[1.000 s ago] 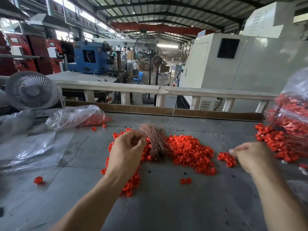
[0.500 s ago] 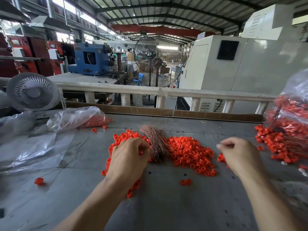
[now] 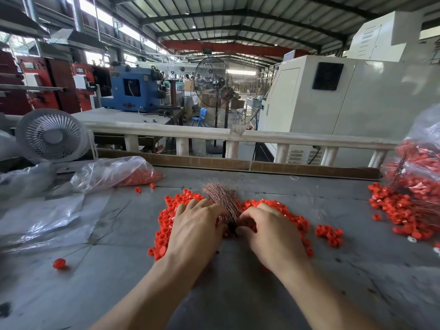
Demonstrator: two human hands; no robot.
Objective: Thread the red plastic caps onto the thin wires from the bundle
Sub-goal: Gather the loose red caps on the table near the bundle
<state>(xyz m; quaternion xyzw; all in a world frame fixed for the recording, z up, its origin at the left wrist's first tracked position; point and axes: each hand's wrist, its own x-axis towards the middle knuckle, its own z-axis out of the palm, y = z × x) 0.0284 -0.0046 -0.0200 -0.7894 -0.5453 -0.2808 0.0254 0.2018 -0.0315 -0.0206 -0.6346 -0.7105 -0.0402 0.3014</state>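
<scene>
Surface [image 3: 238,294]: grey, carrying all the work. Progress, judged from the layout: early to middling, with the bulk left to do. The main pile of loose caps [image 3: 281,210] lies mid-surface, unthreaded, spread to both sides of the bundle [image 3: 225,201]. A second heap of caps [image 3: 402,210] sits well apart at the right, with thin wires running through it; these look like finished pieces, though I cannot confirm each one. One capped wire [image 3: 59,263] lies alone at the near left.

Containers: the right bag [image 3: 419,160], clear plastic, holds red caps and what appear to be wires. The left bag [image 3: 112,172], clear and lying flat, holds a small quantity of red caps at its far end. Flat plastic sheeting [image 3: 42,222] beside it holds nothing I can see.

Grips: my left hand [image 3: 195,229] and right hand [image 3: 269,232] both rest on the pile, fingers curled in against the near end of the bundle. Whether either has pinched a wire is hidden by the fingers.
</scene>
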